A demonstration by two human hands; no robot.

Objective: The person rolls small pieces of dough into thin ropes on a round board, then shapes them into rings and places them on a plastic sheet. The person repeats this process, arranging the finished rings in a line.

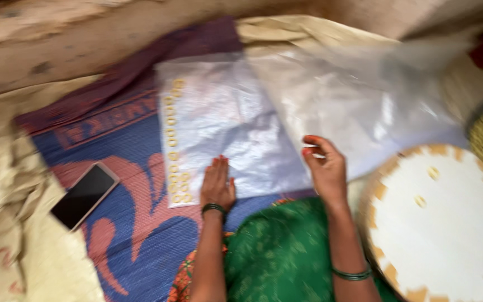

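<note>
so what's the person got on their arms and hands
Both forearms are bare, with no sleeves in view. The left hand has a dark bangle at the wrist, and the right hand has a thin green bangle lower on the forearm. The right fingertips look tinted orange-red; the picture is blurred, so finer detail is unclear.

A phone [84, 195] lies left of the plastic sheet [236, 128]; a round tray [448, 235] right.

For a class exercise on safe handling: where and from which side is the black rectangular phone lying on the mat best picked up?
Grip the black rectangular phone across its two long edges, coming from above: it lies flat, screen up, tilted diagonally on the blue patterned mat, with nothing lying on it.
</note>
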